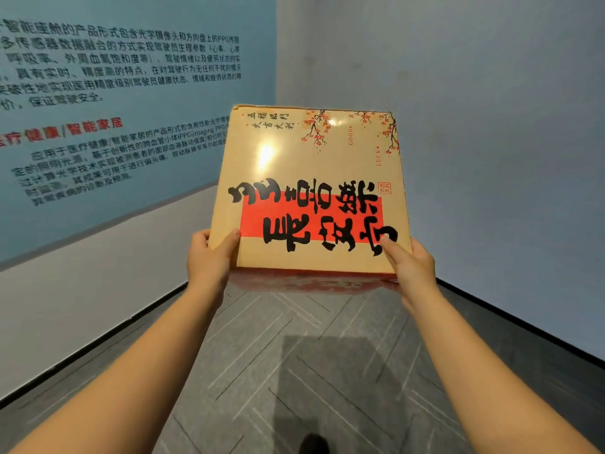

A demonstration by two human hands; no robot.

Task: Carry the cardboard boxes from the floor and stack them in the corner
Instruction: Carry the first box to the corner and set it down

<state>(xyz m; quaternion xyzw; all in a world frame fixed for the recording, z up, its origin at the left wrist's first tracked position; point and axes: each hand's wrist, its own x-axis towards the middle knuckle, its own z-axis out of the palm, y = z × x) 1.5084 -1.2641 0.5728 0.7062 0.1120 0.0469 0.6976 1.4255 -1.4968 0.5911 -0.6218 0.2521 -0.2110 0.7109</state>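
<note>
A tan cardboard box (307, 165) with a red band, big black brush characters and red blossom prints hangs in the air in front of me, held out at arm's length above the floor. My left hand (209, 257) grips its near left corner, thumb lying on the top face. On the near right corner my right hand (411, 263) holds it the same way, thumb on top. The fingers of both hands are hidden under the box. The room corner lies straight behind the box.
A blue wall panel (114, 103) with printed text runs along the left, a plain pale wall (491, 126) along the right. Grey herringbone floor (311, 365) stretches below, edged by black skirting. The box's shadow and a dark shoe tip (314, 444) show near the bottom.
</note>
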